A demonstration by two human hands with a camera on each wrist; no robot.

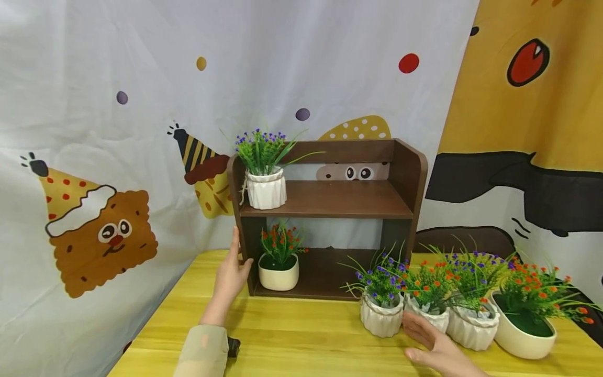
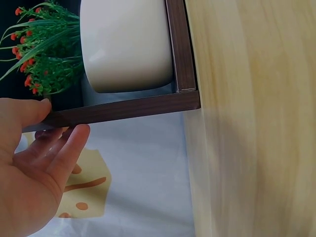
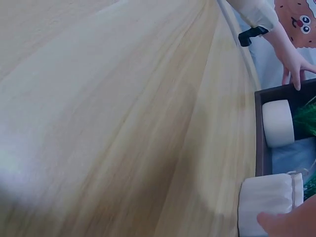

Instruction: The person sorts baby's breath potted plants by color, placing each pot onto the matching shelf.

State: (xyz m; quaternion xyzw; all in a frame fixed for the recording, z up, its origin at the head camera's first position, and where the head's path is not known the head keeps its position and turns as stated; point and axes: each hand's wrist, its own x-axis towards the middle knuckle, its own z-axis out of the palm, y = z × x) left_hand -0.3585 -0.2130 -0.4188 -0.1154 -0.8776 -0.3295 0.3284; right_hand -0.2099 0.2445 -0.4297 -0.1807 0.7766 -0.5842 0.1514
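Note:
My left hand point(image 1: 228, 283) is at the left side panel of a dark brown two-tier shelf point(image 1: 330, 201). In the left wrist view its thumb lies on one side of the panel point(image 2: 133, 106) and its fingers on the other, pinching it. My right hand point(image 1: 438, 350) is spread low at the right, fingertips right by a white ribbed pot with orange flowers point(image 1: 430, 285). Left of that stands a similar pot with purple flowers point(image 1: 382, 314). The upper tier carries a white pot of purple flowers point(image 1: 266, 189); below is a cream pot with red flowers point(image 1: 279, 275).
Farther right on the yellow wood-grain table point(image 1: 297, 345) stand another white pot with purple flowers point(image 1: 473, 330) and a cream oval pot with orange flowers point(image 1: 527, 337). A cartoon-printed curtain point(image 1: 155, 63) hangs behind the shelf.

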